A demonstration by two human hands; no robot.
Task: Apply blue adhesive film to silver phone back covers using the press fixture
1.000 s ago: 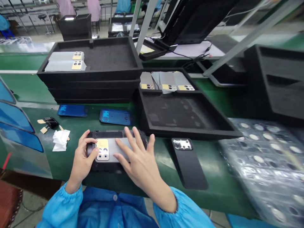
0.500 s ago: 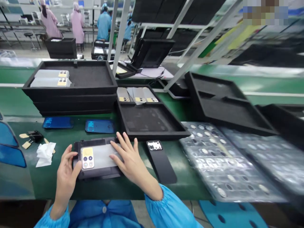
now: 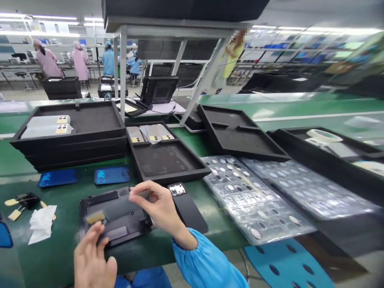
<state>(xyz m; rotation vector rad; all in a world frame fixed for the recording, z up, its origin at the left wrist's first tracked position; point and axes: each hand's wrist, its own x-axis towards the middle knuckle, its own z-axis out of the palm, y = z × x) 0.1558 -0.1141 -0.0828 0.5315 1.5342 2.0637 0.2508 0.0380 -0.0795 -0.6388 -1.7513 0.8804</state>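
A dark rectangular fixture point(image 3: 115, 212) lies on the green bench. Over it a thin translucent panel point(image 3: 120, 204) with a yellow camera patch at its left end is lifted and blurred. My right hand point(image 3: 157, 206) pinches the panel's right end between thumb and fingers. At the lower left, my left hand point(image 3: 94, 256) has its fingers apart near the yellow patch; whether a fingertip touches it is unclear. Right of the fixture lies a black back cover point(image 3: 192, 212) with a camera cutout. Two blue covers point(image 3: 58, 177) lie behind the fixture.
Black trays point(image 3: 69, 152) are stacked at the back left. A divided tray point(image 3: 168, 160) holds several panels. Plastic sheets with round parts point(image 3: 246, 192) lie to the right. A white tissue point(image 3: 42, 224) and a black clip point(image 3: 27, 200) are at the left. People work far behind.
The panel has come up off the fixture with my right hand closed on it. My left hand has moved down from the fixture's left edge. The view has shifted, showing more of the right side.
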